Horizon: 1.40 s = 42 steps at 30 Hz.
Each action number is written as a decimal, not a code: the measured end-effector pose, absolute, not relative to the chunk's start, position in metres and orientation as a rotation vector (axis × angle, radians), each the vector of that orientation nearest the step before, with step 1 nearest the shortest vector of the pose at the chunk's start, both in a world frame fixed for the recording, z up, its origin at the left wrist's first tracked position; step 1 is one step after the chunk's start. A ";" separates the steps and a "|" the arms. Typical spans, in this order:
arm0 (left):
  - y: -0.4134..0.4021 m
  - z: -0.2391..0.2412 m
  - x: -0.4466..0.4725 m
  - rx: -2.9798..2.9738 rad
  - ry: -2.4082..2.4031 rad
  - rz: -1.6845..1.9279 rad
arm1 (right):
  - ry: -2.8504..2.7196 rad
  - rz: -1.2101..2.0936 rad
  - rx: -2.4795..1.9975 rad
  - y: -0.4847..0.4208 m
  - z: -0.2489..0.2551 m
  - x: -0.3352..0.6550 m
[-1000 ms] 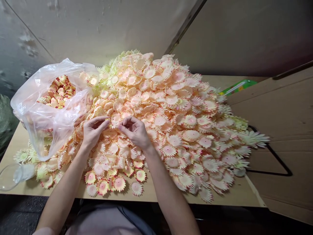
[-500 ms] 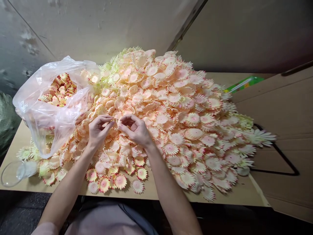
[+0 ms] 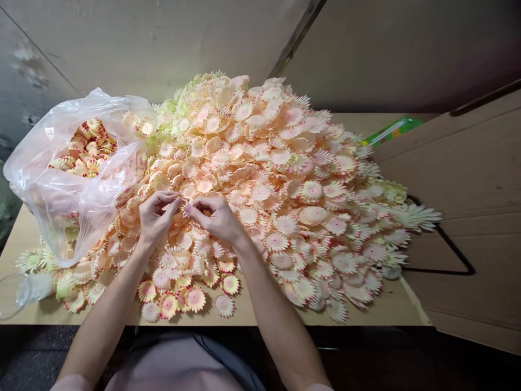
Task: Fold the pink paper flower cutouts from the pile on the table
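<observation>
My left hand (image 3: 157, 217) and my right hand (image 3: 215, 217) hover close together over a big heap of artificial flower petal discs (image 3: 280, 241), pale pink and cream with frilled, partly red-tipped edges. Thumb and index finger are drawn together in a pinch on both hands, the tips almost meeting. Whatever sits between the fingertips is small and blends with the petals behind, so I cannot make it out. Below the hands, several yellow petal discs with red tips (image 3: 195, 299) lie near the table's front edge.
At the left stands an open translucent plastic bag (image 3: 87, 201) holding curled red-and-yellow petal pieces (image 3: 91, 149). A clear cup (image 3: 36, 288) lies on its side at the front left. Cardboard (image 3: 468, 206), a black metal bracket (image 3: 456, 247) and a green packet (image 3: 396, 129) are on the right.
The whole view has shifted, so everything appears a little further left. My two hands keep nearly the same pinched pose, fingertips slightly closer together. The heap and bag look unchanged.
</observation>
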<state>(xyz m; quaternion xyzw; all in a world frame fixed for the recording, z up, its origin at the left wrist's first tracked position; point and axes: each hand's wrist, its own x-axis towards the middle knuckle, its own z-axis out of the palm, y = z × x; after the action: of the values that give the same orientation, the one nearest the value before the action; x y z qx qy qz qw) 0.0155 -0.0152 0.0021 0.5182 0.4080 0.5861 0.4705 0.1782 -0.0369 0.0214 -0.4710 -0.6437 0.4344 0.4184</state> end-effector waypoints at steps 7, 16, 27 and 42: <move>0.001 -0.007 0.006 1.044 1.027 1.537 | -1.721 1.204 -1.045 -0.042 0.035 0.181; 0.001 -0.006 0.000 0.999 0.983 1.381 | -1.363 0.799 -1.166 -0.033 0.023 0.189; -0.004 -0.006 -0.004 1.127 0.808 1.097 | -1.437 0.700 -1.139 -0.031 0.013 0.178; -0.003 0.003 -0.001 1.406 0.879 1.208 | -1.189 1.136 -1.022 -0.034 0.022 0.175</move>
<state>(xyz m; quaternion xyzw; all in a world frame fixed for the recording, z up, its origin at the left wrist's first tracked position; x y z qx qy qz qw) -0.0010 -0.0035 0.0026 0.5862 0.3664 0.5035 0.5183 0.1748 -0.0341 0.0223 -0.4348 -0.5059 0.4835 0.5668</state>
